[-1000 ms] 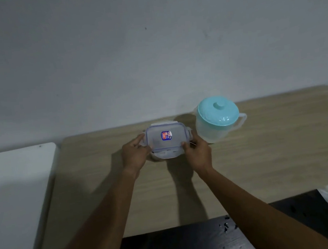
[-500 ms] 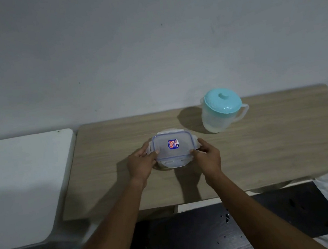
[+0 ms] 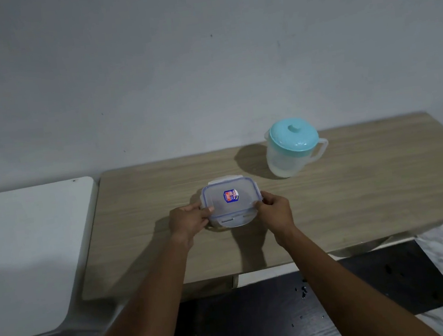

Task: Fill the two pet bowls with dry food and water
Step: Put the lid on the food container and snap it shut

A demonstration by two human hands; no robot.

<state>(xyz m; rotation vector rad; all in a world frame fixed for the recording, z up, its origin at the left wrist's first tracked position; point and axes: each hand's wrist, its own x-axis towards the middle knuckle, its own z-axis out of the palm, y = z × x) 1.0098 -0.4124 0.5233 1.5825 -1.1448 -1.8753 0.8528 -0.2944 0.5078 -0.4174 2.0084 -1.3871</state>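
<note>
A clear plastic food container (image 3: 231,202) with a blue-rimmed clip lid and a small sticker sits at the middle of the wooden table (image 3: 356,202). My left hand (image 3: 189,221) grips its left front corner and my right hand (image 3: 275,211) grips its right front corner. What is inside the container cannot be made out. A translucent water jug (image 3: 293,151) with a turquoise lid stands upright to the back right, handle pointing right. No pet bowls are in view.
A white table (image 3: 30,245) adjoins the wooden one on the left. A grey wall runs right behind both. A black mat (image 3: 340,298) lies on the marble floor in front of the table.
Both hands have drawn the container toward me across the table, away from the jug. The camera view has shifted, showing more of the white table.
</note>
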